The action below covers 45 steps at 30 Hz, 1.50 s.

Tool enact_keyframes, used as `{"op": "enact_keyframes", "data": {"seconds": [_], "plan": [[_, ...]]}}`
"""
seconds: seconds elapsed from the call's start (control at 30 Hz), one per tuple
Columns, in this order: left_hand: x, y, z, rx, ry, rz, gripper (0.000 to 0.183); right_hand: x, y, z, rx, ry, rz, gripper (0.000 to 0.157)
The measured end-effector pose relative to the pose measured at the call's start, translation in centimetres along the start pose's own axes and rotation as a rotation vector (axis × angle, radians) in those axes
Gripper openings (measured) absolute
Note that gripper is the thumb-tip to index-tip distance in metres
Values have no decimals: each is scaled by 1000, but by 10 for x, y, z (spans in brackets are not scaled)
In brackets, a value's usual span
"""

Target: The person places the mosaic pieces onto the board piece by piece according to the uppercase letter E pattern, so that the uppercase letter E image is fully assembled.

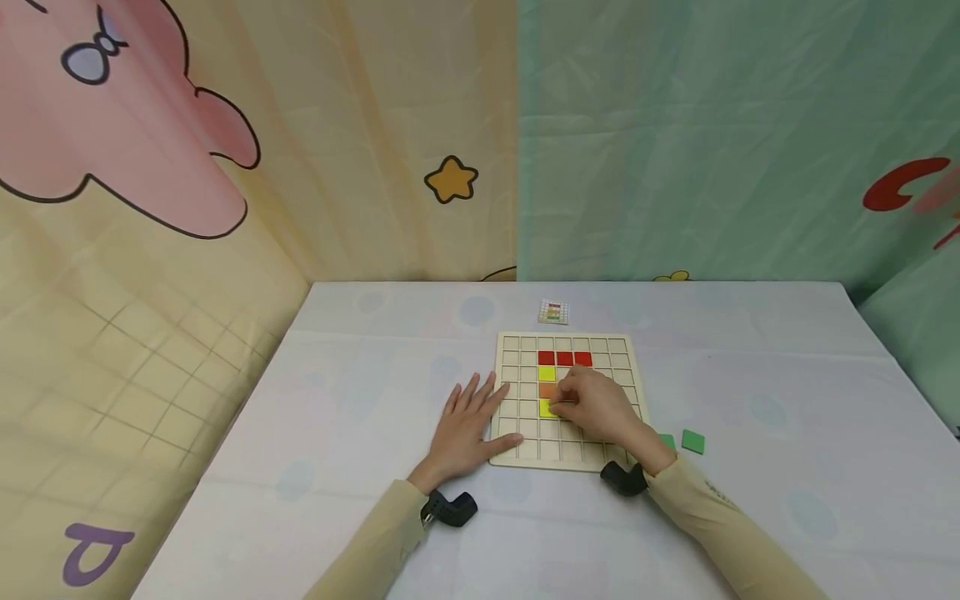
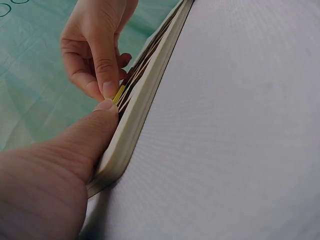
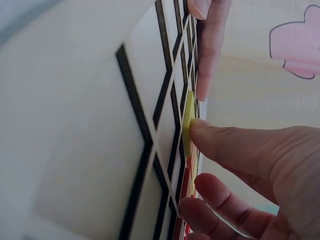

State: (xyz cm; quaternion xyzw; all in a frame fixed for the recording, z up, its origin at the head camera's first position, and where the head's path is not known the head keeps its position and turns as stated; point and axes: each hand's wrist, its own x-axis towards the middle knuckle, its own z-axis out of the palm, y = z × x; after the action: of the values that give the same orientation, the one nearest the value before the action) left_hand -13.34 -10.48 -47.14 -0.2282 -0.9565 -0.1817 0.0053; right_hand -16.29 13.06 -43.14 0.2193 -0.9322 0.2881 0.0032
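A pale wooden grid board [image 1: 528, 427] lies on the table. My right hand [image 1: 596, 406] is bent over its middle and pinches a yellow square tile [image 3: 188, 122] at one of the cells, the thumb tip against the tile's edge. Fingers spread, my left hand [image 1: 467, 429] rests on the board's left edge; its thumb [image 2: 102, 125] lies on the frame. Three red tiles [image 1: 565, 358] form a row in the upper part. Below the leftmost red one come another yellow tile [image 1: 547, 373] and an orange tile [image 1: 547, 390], the latter partly covered by my right fingers.
Right of the board lie two green tiles, one whole [image 1: 693, 442] and one [image 1: 667, 442] partly behind my right wrist. A small pattern card [image 1: 553, 312] is on the table beyond the board's far edge. Curtains [image 1: 675, 150] hang behind the table.
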Motion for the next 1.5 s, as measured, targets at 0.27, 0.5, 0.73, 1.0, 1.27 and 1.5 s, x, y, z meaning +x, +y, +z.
{"op": "enact_keyframes", "data": {"seconds": [0.27, 0.5, 0.73, 1.0, 1.27, 1.5], "plan": [[0, -2, 1, 6, -4, -6, 82, -7, 5, -1, 25, -51, -5, 7], [-1, -1, 1, -11, 9, 7, 81, -39, 21, -16, 111, -81, -120, 12], [-1, -1, 2, -26, 24, 27, 80, -75, 52, -39, 117, 34, -150, 10], [0, 0, 1, -20, 36, 30, 80, -102, 79, -59, -17, 42, -93, 29], [0, 0, 1, -7, 11, 5, 81, -111, 89, -64, -33, 27, -98, 33], [-1, 0, 1, -8, 21, 13, 80, -104, 86, -63, -26, 5, 33, 26]]}}
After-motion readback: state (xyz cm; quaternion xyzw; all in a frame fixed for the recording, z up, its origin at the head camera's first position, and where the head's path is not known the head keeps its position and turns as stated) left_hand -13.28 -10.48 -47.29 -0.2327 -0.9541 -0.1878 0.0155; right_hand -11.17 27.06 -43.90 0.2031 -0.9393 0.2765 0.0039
